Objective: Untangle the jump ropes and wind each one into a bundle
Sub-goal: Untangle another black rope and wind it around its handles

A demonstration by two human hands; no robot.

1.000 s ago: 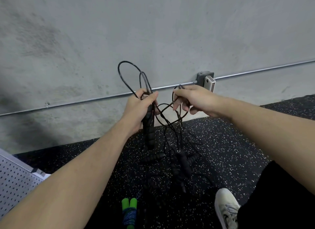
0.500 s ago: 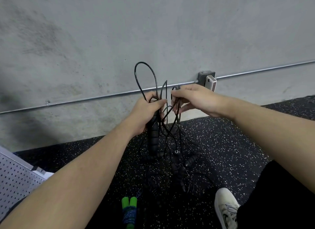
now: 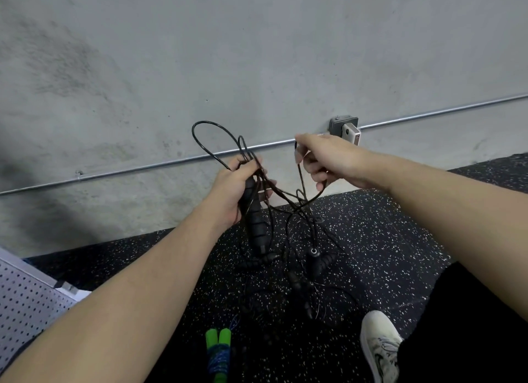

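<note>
My left hand (image 3: 234, 188) grips a black ribbed jump-rope handle (image 3: 255, 225) upright, together with loops of thin black cord (image 3: 211, 137) that arch above the fist. My right hand (image 3: 328, 161) pinches another strand of the same black cord (image 3: 300, 180), held up and to the right of the left hand. Between and below the hands the cords cross in a tangle (image 3: 297, 208). More black handles (image 3: 320, 262) and cord lie on the speckled floor beneath. A wound rope with green handles (image 3: 218, 351) lies on the floor near the bottom edge.
A concrete wall with a metal conduit (image 3: 143, 168) and a grey junction box (image 3: 343, 125) stands right ahead. A white perforated panel (image 3: 25, 302) sits at the lower left. My white shoe (image 3: 380, 345) rests on the black speckled mat (image 3: 400, 240) at the lower right.
My right hand has pulled away to the right and upward with a strand, widening the gap between the hands. The loop above my left hand has tilted to the left.
</note>
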